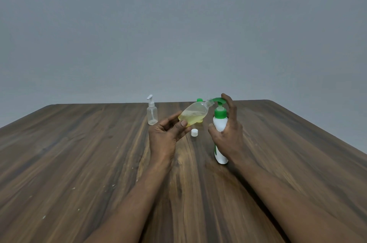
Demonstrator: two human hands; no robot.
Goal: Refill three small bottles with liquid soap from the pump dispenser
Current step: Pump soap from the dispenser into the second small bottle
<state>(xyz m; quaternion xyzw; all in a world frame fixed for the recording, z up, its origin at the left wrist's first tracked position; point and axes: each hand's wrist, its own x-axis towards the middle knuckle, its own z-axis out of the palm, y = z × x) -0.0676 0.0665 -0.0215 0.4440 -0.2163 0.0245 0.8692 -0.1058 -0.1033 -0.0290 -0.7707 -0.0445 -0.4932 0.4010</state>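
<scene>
My left hand [168, 133] holds a small clear bottle [195, 112] tilted, its open neck up against the green nozzle of the pump dispenser [220, 123]. Yellow soap lies in the bottle's lower part. My right hand [228, 133] grips the white dispenser body, with a finger on top of the green pump head. A small white cap [194, 132] lies on the table between my hands. An empty clear bottle with a white pump top [152, 112] stands upright to the left. Behind the held bottle, a green-capped bottle [199, 100] is mostly hidden.
A dark wooden table [99, 163] fills the lower view, its far edge just behind the bottles. A plain grey wall rises behind it.
</scene>
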